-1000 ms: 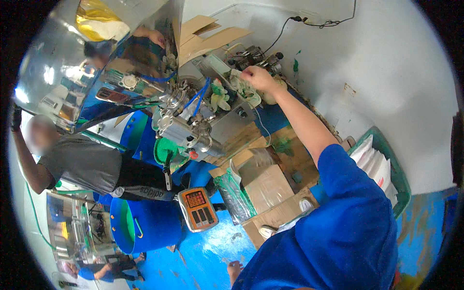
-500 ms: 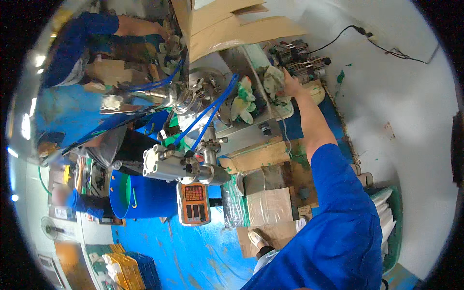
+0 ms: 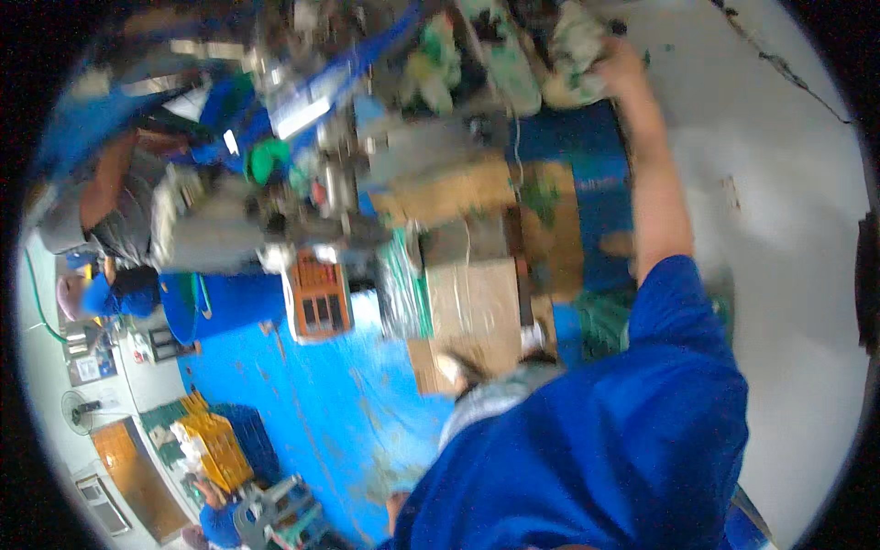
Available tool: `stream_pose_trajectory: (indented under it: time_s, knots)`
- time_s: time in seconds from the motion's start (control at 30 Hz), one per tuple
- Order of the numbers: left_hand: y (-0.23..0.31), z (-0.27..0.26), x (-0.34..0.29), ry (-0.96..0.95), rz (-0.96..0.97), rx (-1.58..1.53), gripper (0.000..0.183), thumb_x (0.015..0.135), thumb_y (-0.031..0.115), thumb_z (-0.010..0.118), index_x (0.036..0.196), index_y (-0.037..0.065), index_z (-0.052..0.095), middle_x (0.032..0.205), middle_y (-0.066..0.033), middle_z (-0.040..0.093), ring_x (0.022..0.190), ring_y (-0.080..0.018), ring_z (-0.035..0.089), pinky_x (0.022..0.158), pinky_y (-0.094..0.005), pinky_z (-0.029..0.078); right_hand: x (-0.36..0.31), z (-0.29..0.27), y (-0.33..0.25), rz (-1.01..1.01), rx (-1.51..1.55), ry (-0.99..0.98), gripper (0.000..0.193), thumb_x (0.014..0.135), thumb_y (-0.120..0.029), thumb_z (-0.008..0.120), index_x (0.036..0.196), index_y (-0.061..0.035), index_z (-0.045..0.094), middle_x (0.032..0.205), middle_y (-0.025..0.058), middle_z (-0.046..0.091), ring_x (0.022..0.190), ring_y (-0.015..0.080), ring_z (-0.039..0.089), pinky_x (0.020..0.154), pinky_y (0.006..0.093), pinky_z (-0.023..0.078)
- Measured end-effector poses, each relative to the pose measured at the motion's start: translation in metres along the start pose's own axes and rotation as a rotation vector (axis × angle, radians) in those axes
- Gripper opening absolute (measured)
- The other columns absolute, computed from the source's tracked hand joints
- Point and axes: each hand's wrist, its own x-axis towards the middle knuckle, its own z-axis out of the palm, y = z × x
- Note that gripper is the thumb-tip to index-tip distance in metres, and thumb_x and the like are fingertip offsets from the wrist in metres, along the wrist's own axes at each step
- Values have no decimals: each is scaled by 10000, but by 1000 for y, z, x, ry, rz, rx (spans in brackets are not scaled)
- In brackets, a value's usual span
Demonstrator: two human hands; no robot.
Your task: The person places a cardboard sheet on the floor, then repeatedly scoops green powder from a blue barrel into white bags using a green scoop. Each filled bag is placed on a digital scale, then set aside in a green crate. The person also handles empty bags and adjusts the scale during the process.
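My right arm, in a blue sleeve, stretches to the far right. At its end, my right hand is closed on a crumpled, pale cloth with green stains, beside the machine's far end. Another green-stained cloth lies on the machine, left of that hand. Low in the picture, part of my left hand shows beside my blue shirt. Its fingers are blurred and mostly hidden, next to a smeared grey-green patch I cannot make out. The metal filling machine with blue hoses is blurred by motion.
An orange-faced scale stands by a blue barrel. Cardboard and plastic-wrapped packs lie near my feet. Other people are at the left and lower left, near a yellow crate. A white wall bounds the right.
The view has swung, so machine, scale and floor sit higher in the picture. My right hand keeps hold of the cloth. Part of my left hand has come into view low down.
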Motion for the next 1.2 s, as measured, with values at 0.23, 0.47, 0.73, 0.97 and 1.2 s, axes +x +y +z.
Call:
stream_pose_trajectory:
  time_s: [0.23,0.47,0.73,0.97,1.2]
  knots:
    - [24,16,77,-375,-166,-503,204,780,215,595,928,74,597,694,-115,638,549,-194,621,445,-332,484,-141,-137,25,7,-57,-327,531,623,-2,575,1150,-50,540,1132,129,554,1059,238,526,908,312,404]
    - [122,-25,125,-193,-63,-448,189,820,209,587,965,90,565,719,-104,626,505,-169,597,403,-284,423,-276,-76,-52,-61,367,-1007,407,609,48,564,1011,-18,570,955,88,610,940,192,563,848,292,425]
    - [77,-57,123,-175,-159,-491,175,818,188,584,953,77,574,731,-104,636,508,-160,602,418,-270,436,-314,133,-121,244,231,-828,487,744,-192,580,1210,-86,484,1173,154,540,1106,287,501,898,388,404]
    - [12,-60,69,-236,-273,-357,174,830,180,569,956,61,583,722,-102,639,504,-161,604,418,-280,445,-313,219,-119,53,-230,-506,696,824,-468,464,1407,-200,193,1446,174,175,1319,389,160,1019,589,169]
    - [9,-49,64,-264,-223,-412,172,834,179,561,956,59,578,729,-98,632,538,-157,611,426,-279,444,-358,235,-130,-5,-184,-554,674,836,-496,457,1332,-56,340,1401,203,254,1302,372,202,1057,525,123]
